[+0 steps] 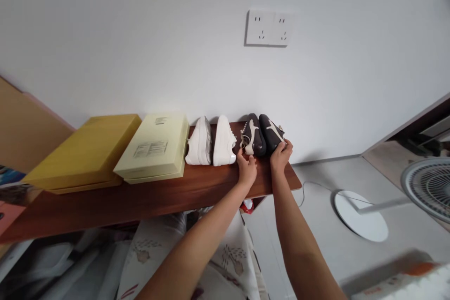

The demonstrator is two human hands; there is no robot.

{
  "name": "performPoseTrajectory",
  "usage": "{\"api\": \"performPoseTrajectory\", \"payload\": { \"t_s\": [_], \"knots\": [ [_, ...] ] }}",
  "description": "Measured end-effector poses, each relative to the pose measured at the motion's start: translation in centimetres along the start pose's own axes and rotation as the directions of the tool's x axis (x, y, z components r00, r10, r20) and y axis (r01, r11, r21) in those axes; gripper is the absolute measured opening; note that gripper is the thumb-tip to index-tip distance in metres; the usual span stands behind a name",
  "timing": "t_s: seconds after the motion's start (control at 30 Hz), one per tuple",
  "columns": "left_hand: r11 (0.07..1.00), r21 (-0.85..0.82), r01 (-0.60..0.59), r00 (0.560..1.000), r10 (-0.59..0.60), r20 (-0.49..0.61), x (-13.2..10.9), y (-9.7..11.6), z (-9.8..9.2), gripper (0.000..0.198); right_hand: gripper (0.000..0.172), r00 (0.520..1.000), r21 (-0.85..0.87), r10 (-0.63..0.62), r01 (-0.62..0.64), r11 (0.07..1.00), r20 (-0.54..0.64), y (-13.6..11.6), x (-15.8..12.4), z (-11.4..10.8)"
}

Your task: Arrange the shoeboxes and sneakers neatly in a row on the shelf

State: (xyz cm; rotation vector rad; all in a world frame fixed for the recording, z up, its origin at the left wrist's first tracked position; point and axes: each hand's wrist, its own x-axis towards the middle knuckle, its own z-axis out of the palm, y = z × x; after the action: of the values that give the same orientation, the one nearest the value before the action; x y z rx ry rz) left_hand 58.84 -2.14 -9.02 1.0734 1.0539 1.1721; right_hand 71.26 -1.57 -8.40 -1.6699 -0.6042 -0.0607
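Observation:
A pair of dark brown sneakers with cream trim stands side by side on the wooden shelf (pixel 207 185), toes toward the wall. My right hand (pixel 281 155) holds the heel and outer side of the right dark sneaker (pixel 270 131). At the heel of the left dark sneaker (pixel 258 138) is my left hand (pixel 247 168), its thumb and fingers apart and touching or nearly touching the shoe. Just left of them stand two white sneakers, the nearer one (pixel 224 143) and the farther one (pixel 199 143).
A pale yellow shoebox (pixel 154 143) and a darker yellow box (pixel 87 150) lie to the left on the shelf. Above is a wall socket (pixel 267 28). A fan (pixel 431 187) and a round white base (pixel 362 218) are at right. Patterned fabric (pixel 228 258) hangs below.

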Motion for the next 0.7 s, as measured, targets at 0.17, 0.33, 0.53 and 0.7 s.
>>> {"api": "performPoseTrajectory", "payload": {
  "t_s": [0.17,0.33,0.53,0.7],
  "knots": [
    [0.955,0.113,-0.273,0.945,0.244,0.22,-4.4,-0.2,-4.7,0.05,0.051,0.999,-0.09,-0.02,0.016,0.996,-0.04,-0.1,-0.2,0.2],
    [0.96,0.124,-0.25,0.931,0.203,0.303,-7.0,0.6,-8.6,0.037,0.055,0.997,-0.126,-0.047,0.04,0.991,-0.058,-0.4,-0.5,0.4],
    [0.934,0.212,-0.288,0.916,0.204,0.345,-7.2,2.3,-10.6,0.028,0.056,0.994,-0.129,0.003,-0.017,0.991,-0.109,-1.2,-1.2,0.0],
    [0.791,0.4,-0.463,0.876,0.34,0.342,-7.1,4.5,-16.3,0.034,0.055,0.982,-0.131,-0.069,0.046,0.99,-0.178,-0.3,-0.8,-0.6]
  ]
}}
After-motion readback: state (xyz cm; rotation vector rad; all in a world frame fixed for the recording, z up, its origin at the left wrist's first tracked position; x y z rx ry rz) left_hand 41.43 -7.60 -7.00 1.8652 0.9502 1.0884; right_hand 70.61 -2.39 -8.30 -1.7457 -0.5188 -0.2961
